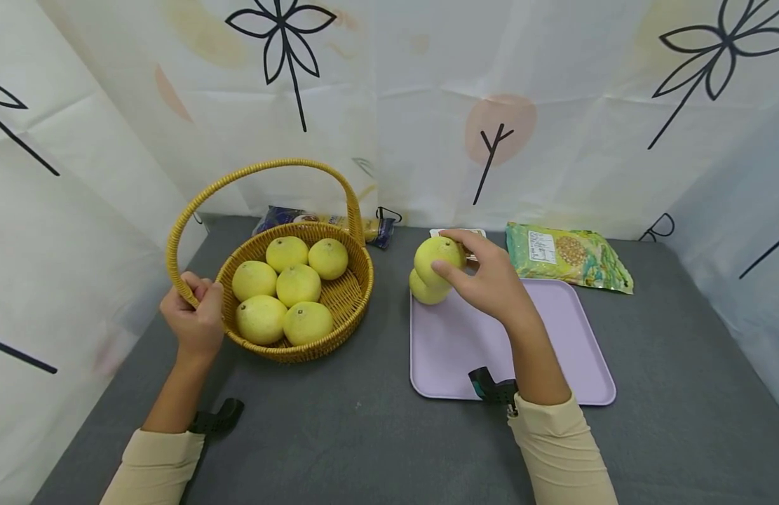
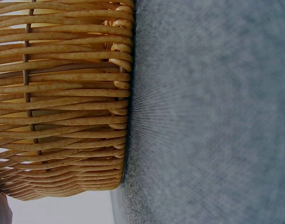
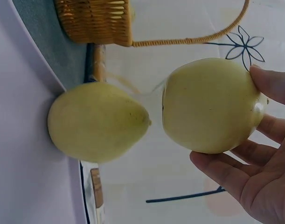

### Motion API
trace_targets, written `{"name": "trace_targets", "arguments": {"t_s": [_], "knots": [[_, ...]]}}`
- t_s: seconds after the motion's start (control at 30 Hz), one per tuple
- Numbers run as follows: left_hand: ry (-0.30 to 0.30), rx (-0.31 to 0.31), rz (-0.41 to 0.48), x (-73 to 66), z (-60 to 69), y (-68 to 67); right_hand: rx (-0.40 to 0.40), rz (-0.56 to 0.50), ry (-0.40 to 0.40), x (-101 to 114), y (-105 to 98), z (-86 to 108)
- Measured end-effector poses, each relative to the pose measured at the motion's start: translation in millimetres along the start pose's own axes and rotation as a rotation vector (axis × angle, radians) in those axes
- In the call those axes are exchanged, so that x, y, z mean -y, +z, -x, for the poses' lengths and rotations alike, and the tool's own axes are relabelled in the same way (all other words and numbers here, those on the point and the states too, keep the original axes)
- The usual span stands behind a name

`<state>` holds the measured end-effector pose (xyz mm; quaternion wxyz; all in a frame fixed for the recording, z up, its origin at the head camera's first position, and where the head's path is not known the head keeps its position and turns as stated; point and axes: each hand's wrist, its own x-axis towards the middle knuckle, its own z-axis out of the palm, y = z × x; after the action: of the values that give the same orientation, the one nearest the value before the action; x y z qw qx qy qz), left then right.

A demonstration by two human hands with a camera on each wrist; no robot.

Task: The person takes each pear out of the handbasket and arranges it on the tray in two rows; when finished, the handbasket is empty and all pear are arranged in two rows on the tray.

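Note:
The left hand [image 1: 196, 315] grips the left side of the handle of a yellow wicker basket [image 1: 357, 308], which holds several yellow-green fruits [image 1: 299, 285]. In the left wrist view the basket's woven side [image 2: 63, 102] fills the left part. The right hand [image 1: 490, 277] holds one fruit [image 1: 438, 254] between thumb and fingers above a second fruit [image 1: 427, 290] at the back left corner of a lilac tray [image 1: 477, 351]. In the right wrist view a gap shows between the held fruit [image 3: 212, 106] and the lower one [image 3: 95, 122], whose narrow end points up.
Behind the tray lies a green and yellow packet [image 1: 566, 256]. A blue and yellow packet [image 1: 313, 221] lies behind the basket. A small, mostly hidden white item is behind the right hand. Patterned cloth [image 1: 421, 140] hangs at the back of the grey table [image 1: 357, 435].

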<state>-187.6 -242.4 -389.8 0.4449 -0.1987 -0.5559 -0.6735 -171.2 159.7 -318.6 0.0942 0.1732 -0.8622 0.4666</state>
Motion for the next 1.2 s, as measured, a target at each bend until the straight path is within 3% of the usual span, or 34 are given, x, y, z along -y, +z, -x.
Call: {"name": "trace_targets", "arguments": {"t_s": [0.2,0.4,0.63,1.0,1.2], "knots": [[-0.006,0.002,0.016,-0.8,-0.3,1.4,-0.025,-0.039,0.064,-7.7,-12.9,1.1],[-0.011,-0.007,0.021,-1.0,-0.4,1.3,-0.051,-0.018,0.075,-12.5,-22.0,2.6],[-0.019,-0.008,0.015,-0.8,0.8,-0.1,-0.022,0.004,0.117,-26.9,-28.0,1.4],[-0.019,0.001,0.004,-1.0,0.5,-0.4,0.132,0.069,0.198,-54.1,-30.4,0.9],[-0.02,0.004,0.009,-1.0,0.9,-0.6,0.175,0.066,0.248,-67.1,-24.2,1.2]]}}
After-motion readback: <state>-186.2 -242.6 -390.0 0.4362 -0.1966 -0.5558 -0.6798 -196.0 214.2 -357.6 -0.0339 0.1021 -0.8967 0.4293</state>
